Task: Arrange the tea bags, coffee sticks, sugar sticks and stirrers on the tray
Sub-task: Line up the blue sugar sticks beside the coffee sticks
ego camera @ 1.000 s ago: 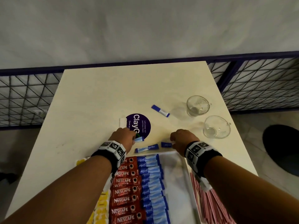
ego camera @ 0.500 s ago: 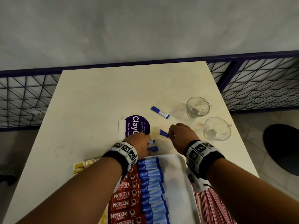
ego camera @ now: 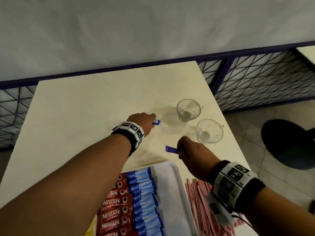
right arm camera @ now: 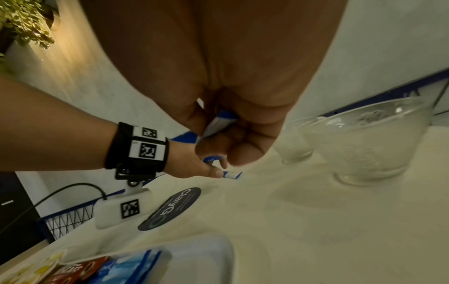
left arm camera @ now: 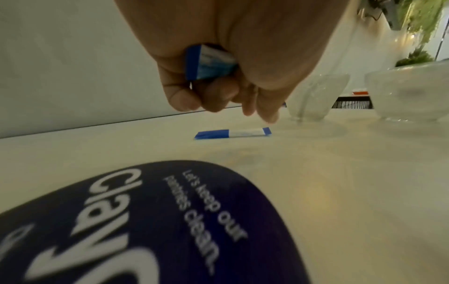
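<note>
My left hand [ego camera: 152, 121] reaches far across the table, its fingertips at a loose blue sugar stick [left arm camera: 233, 133] lying near the glass cups. The left wrist view shows other blue sugar sticks [left arm camera: 209, 63] gripped in its curled fingers. My right hand [ego camera: 180, 150] pinches one blue sugar stick [ego camera: 171, 149] just beyond the tray's far edge. The white tray [ego camera: 180, 184] at the near edge holds rows of red Nescafe coffee sticks [ego camera: 115, 210] and blue sugar sticks [ego camera: 144, 198]. Yellow tea bags [ego camera: 90, 230] peek out at its left. Red stirrers [ego camera: 201, 201] lie on the table right of the tray.
Two empty glass cups [ego camera: 188, 109] [ego camera: 209, 131] stand at the table's right side, close to both hands. A round purple sticker [left arm camera: 145, 221] lies on the tabletop under my left wrist. A dark wire fence runs behind the table, and the right table edge is close.
My left hand went from the sticks by the purple sticker forward to the far sugar stick near the cups. My right hand lifted a blue stick off the table and holds it up.
</note>
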{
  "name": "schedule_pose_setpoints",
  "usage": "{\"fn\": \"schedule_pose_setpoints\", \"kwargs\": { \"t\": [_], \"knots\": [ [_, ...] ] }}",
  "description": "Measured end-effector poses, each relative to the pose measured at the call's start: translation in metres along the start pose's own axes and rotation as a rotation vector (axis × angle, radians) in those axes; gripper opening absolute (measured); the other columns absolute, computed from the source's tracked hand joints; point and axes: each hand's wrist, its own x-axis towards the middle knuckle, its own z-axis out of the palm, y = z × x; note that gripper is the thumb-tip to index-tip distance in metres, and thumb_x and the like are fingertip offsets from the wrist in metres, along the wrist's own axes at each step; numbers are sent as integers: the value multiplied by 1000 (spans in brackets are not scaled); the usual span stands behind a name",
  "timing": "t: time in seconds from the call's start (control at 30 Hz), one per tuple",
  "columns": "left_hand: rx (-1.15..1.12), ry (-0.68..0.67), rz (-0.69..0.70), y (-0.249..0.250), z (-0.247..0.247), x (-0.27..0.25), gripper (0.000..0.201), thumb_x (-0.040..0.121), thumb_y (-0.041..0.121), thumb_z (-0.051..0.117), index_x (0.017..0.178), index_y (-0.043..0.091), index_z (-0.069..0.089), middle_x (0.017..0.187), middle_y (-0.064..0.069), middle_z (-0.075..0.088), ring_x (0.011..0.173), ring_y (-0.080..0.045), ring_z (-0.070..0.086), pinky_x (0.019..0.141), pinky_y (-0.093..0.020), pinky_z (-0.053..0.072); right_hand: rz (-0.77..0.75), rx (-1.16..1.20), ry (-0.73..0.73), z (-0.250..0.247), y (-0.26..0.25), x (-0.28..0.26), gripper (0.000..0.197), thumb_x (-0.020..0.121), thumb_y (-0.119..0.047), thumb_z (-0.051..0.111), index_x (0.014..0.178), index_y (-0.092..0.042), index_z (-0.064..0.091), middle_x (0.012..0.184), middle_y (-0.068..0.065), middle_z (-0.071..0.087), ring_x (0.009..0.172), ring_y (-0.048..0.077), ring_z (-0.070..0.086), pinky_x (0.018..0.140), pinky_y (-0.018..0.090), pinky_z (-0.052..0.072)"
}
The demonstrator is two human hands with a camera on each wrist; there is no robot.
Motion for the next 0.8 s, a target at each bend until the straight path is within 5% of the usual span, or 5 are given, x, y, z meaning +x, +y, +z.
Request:
{"fn": "schedule_pose_setpoints", "kwargs": {
  "t": [0.1, 0.23, 0.4, 0.63, 0.8],
  "knots": [
    [63, -55, -8, 4, -2, 15, 41, 95, 21, 45, 135, 25, 42, 119, -10, 62, 103, -32, 62, 84, -36, 47, 4, -22, -2, -9, 13, -13, 15, 98, -16, 38, 110, -15, 48, 92, 5, 59, 65, 16, 47, 58, 29, 30],
    [96, -35, -57, 10, 4, 12, 27, 98, 19, 39, 121, 15, 53, 123, -11, 53, 102, -33, 60, 83, -37, 43, -11, -72, -17, -19, 22, -23, 24, 99, -28, 42, 116, -14, 52, 103, 3, 59, 84, 21, 52, 69, 29, 35],
    [31, -36, -167, 22, 13, -13, 21, 96, 15, 41, 115, 11, 50, 120, -12, 49, 93, -33, 62, 74, -37, 39, -69, -91, 8, -26, 25, -29, 23, 98, -35, 44, 107, -16, 54, 84, -9, 47, 75, 13, 45, 64, 25, 29],
    [-1101, 318, -339, 48, -13, -92, 26, 91, 31, 60, 73, 14, 50, 58, 3, 51, 56, -21, 48, 58, -30, 36, -229, -43, 113, -36, 6, -24, 29, 100, -37, 37, 97, -16, 56, 81, 0, 55, 75, 20, 50, 66, 30, 33],
    [-1646, 233, -320, 61, -27, -154, 41, 89, 45, 58, 71, 9, 63, 48, 6, 33, 45, -11, 25, 47, -24, 22, -350, -92, 179, -34, -31, -29, 31, 101, -33, 33, 108, -14, 57, 88, 1, 51, 78, 21, 48, 64, 27, 27]
  ]
}}
